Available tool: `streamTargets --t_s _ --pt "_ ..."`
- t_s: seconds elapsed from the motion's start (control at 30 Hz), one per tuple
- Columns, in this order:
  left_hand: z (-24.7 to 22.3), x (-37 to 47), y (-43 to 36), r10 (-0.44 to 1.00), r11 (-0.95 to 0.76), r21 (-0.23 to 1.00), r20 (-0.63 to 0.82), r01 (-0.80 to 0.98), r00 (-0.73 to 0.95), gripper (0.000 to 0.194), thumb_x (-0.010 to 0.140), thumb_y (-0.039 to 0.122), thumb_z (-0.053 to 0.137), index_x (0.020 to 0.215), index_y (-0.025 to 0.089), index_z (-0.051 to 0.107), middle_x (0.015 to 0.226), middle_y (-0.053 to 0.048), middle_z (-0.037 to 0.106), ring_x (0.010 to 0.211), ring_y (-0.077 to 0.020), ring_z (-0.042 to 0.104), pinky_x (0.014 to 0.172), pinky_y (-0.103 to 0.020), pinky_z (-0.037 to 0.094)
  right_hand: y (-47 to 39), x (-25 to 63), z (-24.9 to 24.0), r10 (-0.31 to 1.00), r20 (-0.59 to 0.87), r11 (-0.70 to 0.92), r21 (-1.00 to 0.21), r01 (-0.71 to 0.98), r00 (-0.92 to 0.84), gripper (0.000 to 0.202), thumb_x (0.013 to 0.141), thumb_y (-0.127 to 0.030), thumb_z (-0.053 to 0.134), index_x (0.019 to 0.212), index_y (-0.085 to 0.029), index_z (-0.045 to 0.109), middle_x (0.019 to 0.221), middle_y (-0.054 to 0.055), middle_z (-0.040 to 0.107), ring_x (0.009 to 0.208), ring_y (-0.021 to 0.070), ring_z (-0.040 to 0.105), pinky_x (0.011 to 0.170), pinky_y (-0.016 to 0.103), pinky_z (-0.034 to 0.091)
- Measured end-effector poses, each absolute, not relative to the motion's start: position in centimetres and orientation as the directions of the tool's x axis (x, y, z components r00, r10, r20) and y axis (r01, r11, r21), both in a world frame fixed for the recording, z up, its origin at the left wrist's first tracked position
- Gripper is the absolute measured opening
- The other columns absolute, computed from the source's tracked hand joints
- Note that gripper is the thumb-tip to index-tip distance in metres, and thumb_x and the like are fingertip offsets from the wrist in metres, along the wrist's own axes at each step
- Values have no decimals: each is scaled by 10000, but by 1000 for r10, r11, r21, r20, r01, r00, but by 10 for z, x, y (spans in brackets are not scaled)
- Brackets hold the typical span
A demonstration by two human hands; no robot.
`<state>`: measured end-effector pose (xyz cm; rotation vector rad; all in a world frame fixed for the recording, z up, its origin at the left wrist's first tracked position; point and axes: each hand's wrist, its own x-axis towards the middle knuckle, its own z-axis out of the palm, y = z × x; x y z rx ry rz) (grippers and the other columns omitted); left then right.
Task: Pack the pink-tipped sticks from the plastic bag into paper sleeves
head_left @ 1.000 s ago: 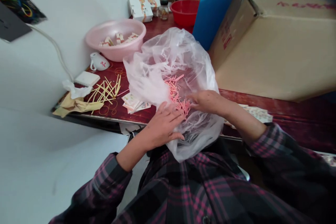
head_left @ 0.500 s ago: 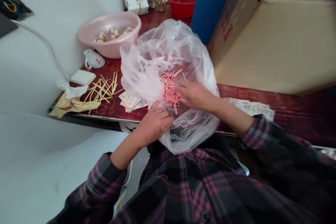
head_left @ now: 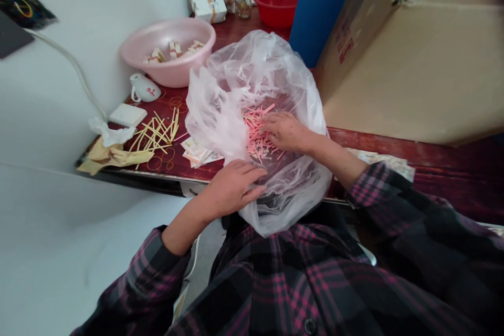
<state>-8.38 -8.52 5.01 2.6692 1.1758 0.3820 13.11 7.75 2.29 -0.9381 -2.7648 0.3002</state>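
Observation:
A clear plastic bag [head_left: 214, 110] lies wide open on the table, its near side hanging over the edge. Inside it is a loose pile of short pink sticks [head_left: 254, 128], with small pale bits among them. My right hand [head_left: 286, 132] rests on the right side of this pile, fingers stretched over the sticks and holding none that I can see. At the bag's near left rim is my left hand [head_left: 235, 187], its fingers extended and the thumb apart. Printed paper slips [head_left: 199, 152] lie left of the bag, beside yellow sticks [head_left: 157, 134].
A pink basin [head_left: 173, 73] with small banded bundles stands behind on the left, near a white mug [head_left: 145, 89]. Toward the back are a glass jar [head_left: 243, 5] and a red basin [head_left: 276, 5]. A large cardboard box [head_left: 409, 73] blocks the right side. More printed slips [head_left: 381, 161] lie before it.
My left hand has loosened from the bag's rim, its fingers now straighter. My right hand has shifted slightly over the pink sticks, which have spread, showing more pale bits.

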Motion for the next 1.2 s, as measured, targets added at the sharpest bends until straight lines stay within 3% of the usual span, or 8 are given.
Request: streamTargets --t_s 0.2,0.33,0.43,0.6,0.73,0.83,1.03,1.2 --pt "60 -76 -63 867 -482 87 187 872 461 272 1105 232 510 1198 166 757 1240 -148 803 1217 -304 706 1063 -467 522 54 99 14 489 212 868 -218 447 -846 295 1009 -191 587 1231 -223 779 1483 122 722 1432 340 571 1263 588 344" --pt "40 -80 -49 913 -408 50 43 912 406 224 1068 224 572 1151 154 768 1140 -157 805 1186 -323 692 1052 -493 497 65 103 -1 593 261 805 -190 561 -762 284 1033 -171 535 1111 -214 805 1276 136 789 1358 331 614 1292 631 292" --pt "33 -81 -49 895 -444 66 2 893 445 243 1069 197 556 1133 177 789 1082 -125 808 1128 -301 698 1050 -483 477 78 122 -1 659 284 746 -365 557 -697 259 1015 -184 580 1122 -212 814 1307 135 800 1339 315 667 1284 628 350" --pt "47 -77 -49 888 -453 71 -51 889 457 258 1081 214 554 1122 196 808 1039 -99 796 1051 -280 722 997 -448 499 91 145 12 816 326 554 -676 486 -478 387 1059 -294 512 1321 -236 791 1374 95 800 1290 263 731 1159 458 554" --pt "59 -69 -33 947 -322 79 23 944 321 320 1120 235 476 1182 175 784 1110 -126 766 1042 -267 723 896 -387 537 96 147 11 801 155 571 -486 661 -578 415 947 -141 542 1258 -187 813 1265 119 829 1146 271 768 1065 415 590" --pt "56 -59 -14 967 -254 51 35 966 252 290 1099 247 529 1212 132 770 1207 -174 753 1159 -311 702 960 -417 548 95 147 5 775 95 616 -338 712 -625 452 883 -66 557 1251 -158 804 1247 147 826 1150 279 755 1069 406 574" --pt "42 -55 8 970 -241 1 -10 970 241 288 1059 178 551 1212 106 784 1233 -202 760 1224 -339 695 1025 -451 537 86 152 5 676 134 732 -236 639 -725 594 865 -27 559 1409 -186 738 1475 133 742 1347 310 675 1124 461 526" --pt "38 -62 13 968 -248 36 -26 968 249 321 1071 207 561 1302 148 776 1276 -176 756 1215 -315 699 1003 -420 533 84 140 19 647 40 762 -76 644 -761 437 991 -122 545 1370 -178 755 1351 176 779 1242 343 691 999 472 487"
